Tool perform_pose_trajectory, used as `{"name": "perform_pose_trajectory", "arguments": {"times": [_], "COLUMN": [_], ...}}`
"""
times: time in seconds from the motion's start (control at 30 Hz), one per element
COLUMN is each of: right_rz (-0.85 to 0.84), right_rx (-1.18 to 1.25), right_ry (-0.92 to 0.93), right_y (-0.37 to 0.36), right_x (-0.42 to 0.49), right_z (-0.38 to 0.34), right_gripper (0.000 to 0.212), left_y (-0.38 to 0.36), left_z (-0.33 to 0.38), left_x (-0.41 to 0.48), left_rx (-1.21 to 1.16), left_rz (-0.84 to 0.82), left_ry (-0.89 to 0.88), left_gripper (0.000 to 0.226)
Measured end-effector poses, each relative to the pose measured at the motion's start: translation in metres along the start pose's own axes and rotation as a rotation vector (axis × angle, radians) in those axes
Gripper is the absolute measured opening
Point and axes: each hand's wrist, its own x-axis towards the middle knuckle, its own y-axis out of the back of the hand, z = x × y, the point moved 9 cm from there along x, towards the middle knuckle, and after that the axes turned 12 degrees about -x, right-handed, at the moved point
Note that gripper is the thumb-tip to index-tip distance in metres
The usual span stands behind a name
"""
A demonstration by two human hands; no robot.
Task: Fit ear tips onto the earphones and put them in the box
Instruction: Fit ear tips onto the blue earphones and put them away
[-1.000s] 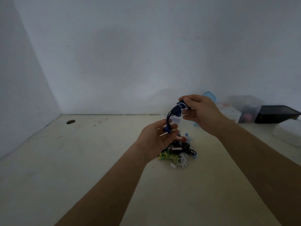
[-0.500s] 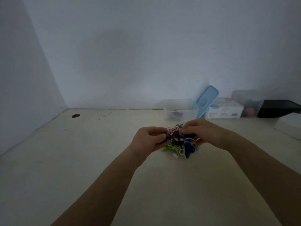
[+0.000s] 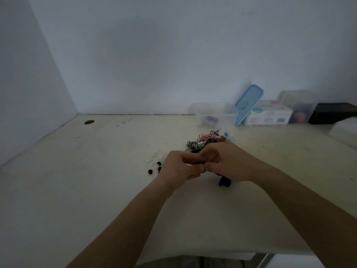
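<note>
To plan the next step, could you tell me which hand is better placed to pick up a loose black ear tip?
Probably left. The black ear tips lie just beside the left hand; the right hand is farther off, with a dark earphone hanging under it.

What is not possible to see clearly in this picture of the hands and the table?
- Head view: the earbud of the dark corded earphone and any ear tip on it, hidden by the left hand and right hand pinching it.
- Contents of the clear plastic box: blurred, too small.
- The black rectangular tray: cut off by the right edge.
</note>
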Motion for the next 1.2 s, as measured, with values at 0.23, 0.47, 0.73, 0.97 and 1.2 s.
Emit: {"name": "perform_pose_trajectory", "arguments": {"times": [0.23,0.47,0.73,0.97,1.2], "right_rz": [-0.017,-0.018,0.030,-0.058,-0.163], "right_rx": [0.412,0.520,0.717,0.813,0.986], "right_ry": [-0.019,-0.054,-0.134,-0.160,-0.335], "right_y": [-0.001,-0.003,-0.014,-0.016,-0.038], "right_x": [0.002,0.006,0.030,0.050,0.065], "right_z": [0.008,0.015,0.010,-0.003,-0.004], "right_gripper": [0.010,0.016,0.019,0.024,0.031], "left_y": [0.014,0.020,0.012,0.044,0.127], "left_z": [0.000,-0.003,0.008,0.048,0.061], "left_x": [-0.001,-0.003,-0.003,0.004,0.038], "left_rx": [-0.108,-0.019,0.540,0.521,0.754], "left_rz": [0.093,0.082,-0.005,0.084,0.381], "left_ry": [-0.017,-0.050,-0.158,-0.225,-0.251], "left_gripper": [0.023,0.027,0.021,0.005,0.019]}}
